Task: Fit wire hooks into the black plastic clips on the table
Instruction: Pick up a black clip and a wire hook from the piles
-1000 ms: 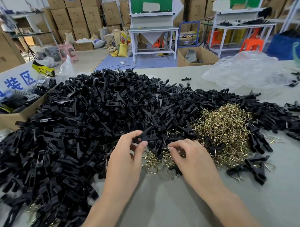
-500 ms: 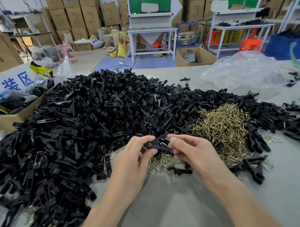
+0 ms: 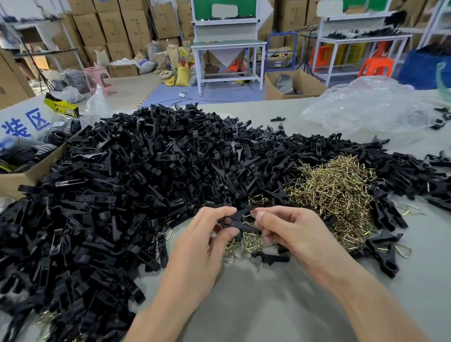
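Note:
My left hand (image 3: 201, 251) pinches a black plastic clip (image 3: 237, 219) between thumb and fingers, just above the grey table (image 3: 275, 309). My right hand (image 3: 293, 232) meets it from the right, thumb and forefinger closed on a thin wire hook (image 3: 249, 215) at the clip's right end. A huge heap of black clips (image 3: 123, 189) covers the table's left and middle. A pile of brass-coloured wire hooks (image 3: 332, 192) lies right of my hands, with a few more hooks (image 3: 247, 243) under them.
A cardboard box (image 3: 20, 175) with dark parts sits at the left edge. A crumpled clear plastic bag (image 3: 365, 107) lies at the back right. Finished clips with hooks (image 3: 383, 249) lie right of the brass pile; one clip (image 3: 269, 259) lies below my hands.
My left hand lifted a clip from the heap toward me. My right hand left the hooks on the table and came up to the clip with one hook.

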